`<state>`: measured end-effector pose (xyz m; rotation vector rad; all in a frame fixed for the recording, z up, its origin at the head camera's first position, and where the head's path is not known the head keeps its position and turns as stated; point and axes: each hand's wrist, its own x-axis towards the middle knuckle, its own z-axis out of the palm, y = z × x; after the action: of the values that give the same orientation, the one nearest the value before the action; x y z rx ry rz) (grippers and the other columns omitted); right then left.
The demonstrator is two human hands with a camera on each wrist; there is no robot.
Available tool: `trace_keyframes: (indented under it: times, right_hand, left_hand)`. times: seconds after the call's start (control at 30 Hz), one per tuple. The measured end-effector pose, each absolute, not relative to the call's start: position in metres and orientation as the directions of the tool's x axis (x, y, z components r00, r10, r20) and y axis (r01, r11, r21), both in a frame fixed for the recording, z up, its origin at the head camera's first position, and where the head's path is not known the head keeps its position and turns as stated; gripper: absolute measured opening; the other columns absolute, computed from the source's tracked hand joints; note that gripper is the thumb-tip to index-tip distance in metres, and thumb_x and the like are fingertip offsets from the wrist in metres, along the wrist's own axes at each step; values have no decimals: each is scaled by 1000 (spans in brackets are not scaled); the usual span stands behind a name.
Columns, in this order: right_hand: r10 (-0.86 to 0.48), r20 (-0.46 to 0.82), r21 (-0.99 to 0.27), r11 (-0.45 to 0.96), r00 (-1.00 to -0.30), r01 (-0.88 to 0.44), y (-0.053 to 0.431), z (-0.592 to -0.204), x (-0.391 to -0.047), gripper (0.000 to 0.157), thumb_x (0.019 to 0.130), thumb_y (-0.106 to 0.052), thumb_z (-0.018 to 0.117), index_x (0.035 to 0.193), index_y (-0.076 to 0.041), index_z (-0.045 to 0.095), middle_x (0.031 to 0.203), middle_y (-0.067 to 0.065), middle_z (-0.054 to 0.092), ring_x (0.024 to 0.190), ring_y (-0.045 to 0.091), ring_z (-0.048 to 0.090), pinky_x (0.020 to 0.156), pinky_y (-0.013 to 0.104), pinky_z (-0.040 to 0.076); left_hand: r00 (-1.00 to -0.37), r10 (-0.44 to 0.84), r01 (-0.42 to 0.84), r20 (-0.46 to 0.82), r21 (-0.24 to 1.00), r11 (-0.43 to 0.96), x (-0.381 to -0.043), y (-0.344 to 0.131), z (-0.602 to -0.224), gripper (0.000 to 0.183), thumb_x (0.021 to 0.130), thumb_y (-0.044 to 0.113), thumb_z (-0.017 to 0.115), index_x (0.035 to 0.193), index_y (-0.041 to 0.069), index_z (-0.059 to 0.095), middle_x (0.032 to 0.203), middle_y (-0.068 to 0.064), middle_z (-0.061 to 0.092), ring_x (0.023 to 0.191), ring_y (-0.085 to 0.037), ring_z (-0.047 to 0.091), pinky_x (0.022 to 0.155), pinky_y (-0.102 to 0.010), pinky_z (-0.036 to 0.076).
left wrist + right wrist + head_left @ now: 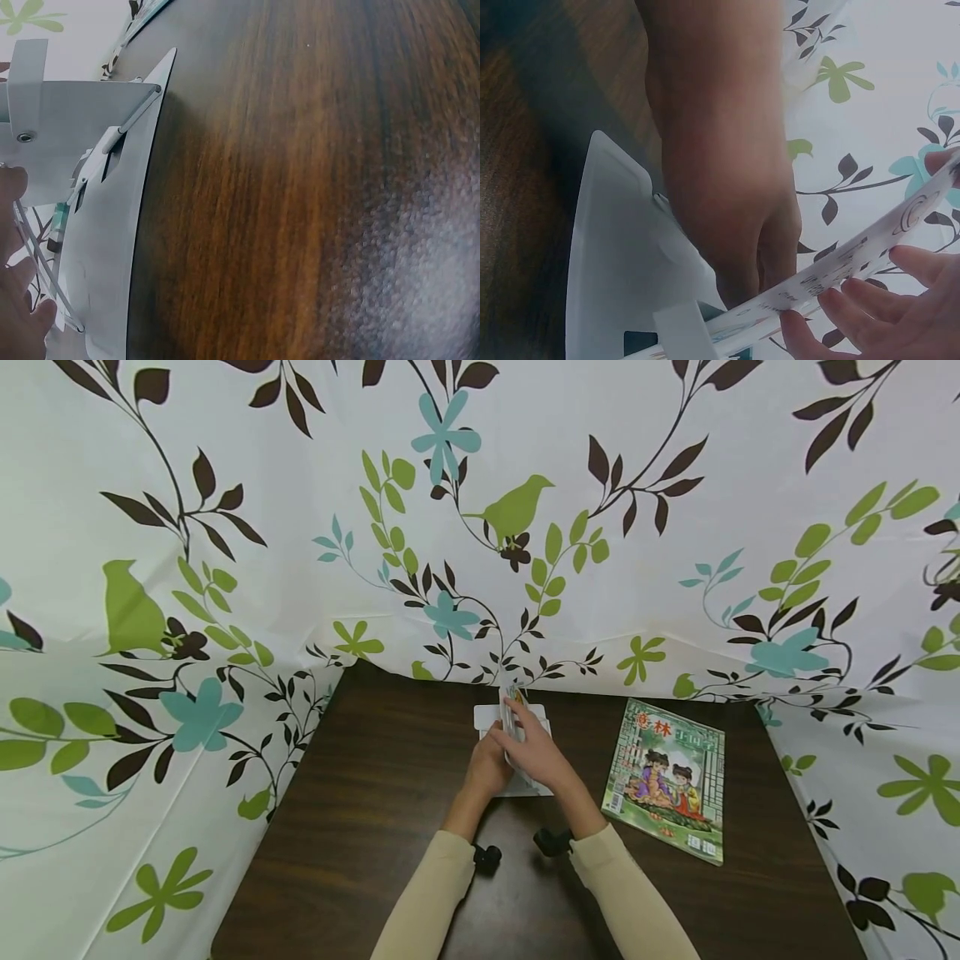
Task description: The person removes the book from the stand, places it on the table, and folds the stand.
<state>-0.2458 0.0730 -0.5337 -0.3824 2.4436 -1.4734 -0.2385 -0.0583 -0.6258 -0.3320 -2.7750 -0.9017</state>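
Both hands are together near the table's far edge, over a pale metal folding book stand with wire supports. Between them a thin printed magazine stands nearly edge-on to the head view. My right hand pinches it, its fingertips lying along the white printed side in the right wrist view. My left hand holds it lower down, its fingers mostly hidden behind the magazine. From the left wrist, the stand's panel and a wire support show, with some fingers at the left edge.
A green-covered magazine with two illustrated figures lies flat to the right of my right forearm. The dark wooden table reaches back to a white curtain patterned with leaves, flowers and birds.
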Motion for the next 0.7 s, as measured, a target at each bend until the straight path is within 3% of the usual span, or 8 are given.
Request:
trace_keyframes:
  times: [0.17, 0.33, 0.7]
  right_hand:
    - [-324, -100, -888, 456, -941, -63, 80, -534, -245, 71, 108, -51, 61, 170, -32, 32, 177, 7, 29, 156, 40, 42, 115, 66, 46]
    - [-301, -103, -915, 402, -948, -28, 88, -535, -245, 69, 109, -51, 60, 169, -31, 34, 176, 8, 32, 156, 40, 42, 113, 67, 47]
    - [-317, -2, -964, 253, -948, -83, 112, -537, -250, 60, 114, -23, 55, 169, -10, 33, 170, 25, 36, 154, 51, 40, 121, 67, 38]
  left_hand:
    - [-965, 153, 256, 213, 633, 731, -238, -57, -628, 58, 95, -1, 63, 152, -2, 55, 162, -21, 53, 154, -43, 45, 113, -68, 47]
    - [-979, 135, 205, 155, 701, 683, -241, -55, -631, 50, 111, 15, 55, 160, 7, 48, 170, -14, 44, 160, -40, 37, 115, -72, 43]
    - [-983, 122, 181, 135, 667, 723, -243, -55, -633, 56, 114, 29, 53, 166, 12, 40, 171, -13, 42, 161, -35, 37, 117, -70, 42]
